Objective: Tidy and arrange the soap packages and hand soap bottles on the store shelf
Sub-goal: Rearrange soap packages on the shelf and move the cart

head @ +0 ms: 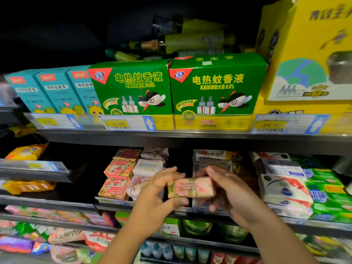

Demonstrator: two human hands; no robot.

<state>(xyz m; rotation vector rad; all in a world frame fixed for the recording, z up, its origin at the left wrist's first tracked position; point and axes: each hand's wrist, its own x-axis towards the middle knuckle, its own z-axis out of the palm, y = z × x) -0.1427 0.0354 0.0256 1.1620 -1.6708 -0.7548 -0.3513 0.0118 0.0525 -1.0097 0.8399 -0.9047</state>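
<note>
Head view: the left hand (162, 189) and right hand (228, 191) both grasp one pink soap package (191, 187) by its ends, fingers curled round it, at lower centre of the frame, in front of stacked soap packages (118, 178) on the middle shelf (133, 203).

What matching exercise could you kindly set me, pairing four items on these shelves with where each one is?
Things:
1 pink soap package
2 green boxes
3 teal boxes
4 yellow box

Places:
a upper shelf, left
b held by left hand and right hand
c upper shelf, right
d upper shelf, middle

Pairs: 1-b, 2-d, 3-a, 4-c.
</note>
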